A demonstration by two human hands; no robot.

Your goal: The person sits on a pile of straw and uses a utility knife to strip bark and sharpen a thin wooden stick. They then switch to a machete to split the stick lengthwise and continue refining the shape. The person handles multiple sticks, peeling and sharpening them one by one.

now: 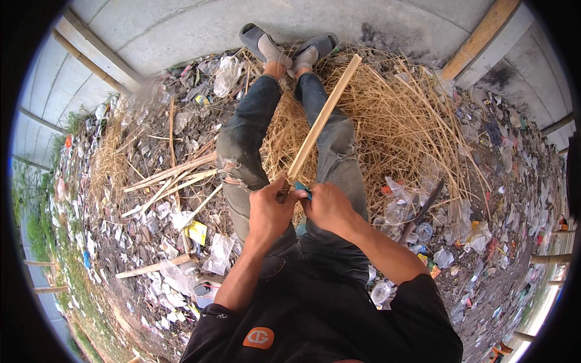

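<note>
Littered ground, straw pile [387,121]: left hand [269,212] clamps bamboo strip [324,118], right hand [327,206] grips blue-handled knife [302,190] at its near end; mid-split, next push blade along grain.

Outdoor littered yard: straw pile [399,115], plastic rubbish [181,284], concrete pavement [200,24].

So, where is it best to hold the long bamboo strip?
Grip the strip at its near end, from the left side, as the left hand does. It is thin and slants away over the legs, so the far end is likely out of reach.
</note>
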